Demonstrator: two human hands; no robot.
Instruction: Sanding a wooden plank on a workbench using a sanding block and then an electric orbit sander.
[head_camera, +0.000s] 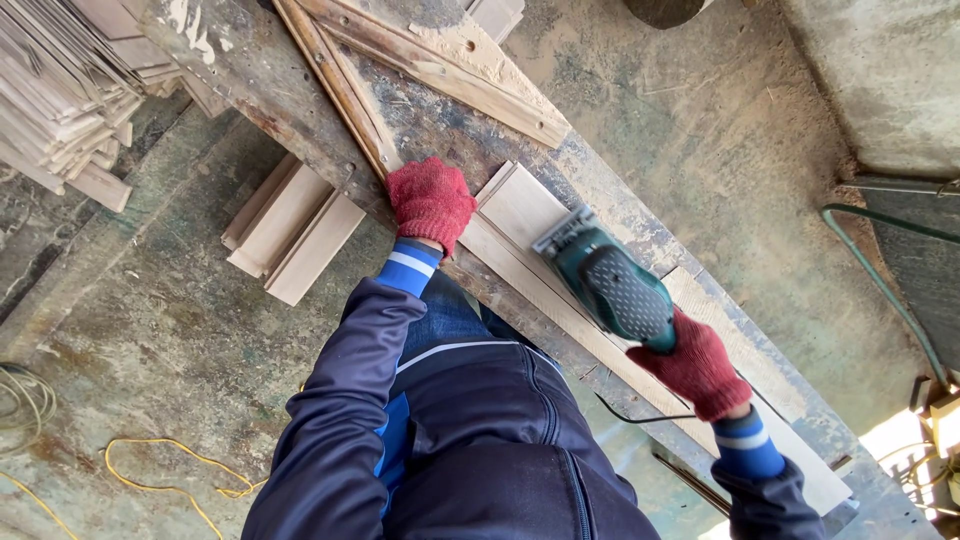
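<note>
Right hand (698, 368), red-gloved, gripping green sander (610, 283), pressing it onto pale board (520, 215). Left hand (431, 201) lying closed-fingered on workbench (250, 70), touching board end.

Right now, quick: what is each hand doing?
Left hand: closed, pressing down on the end of the board.
Right hand: closed around the green sander on the board.

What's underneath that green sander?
The sander sits on a long pale board lying on a worn workbench. The right hand grips its rear end. The sanding pad and the patch of board beneath it are hidden by the tool's body.
</note>
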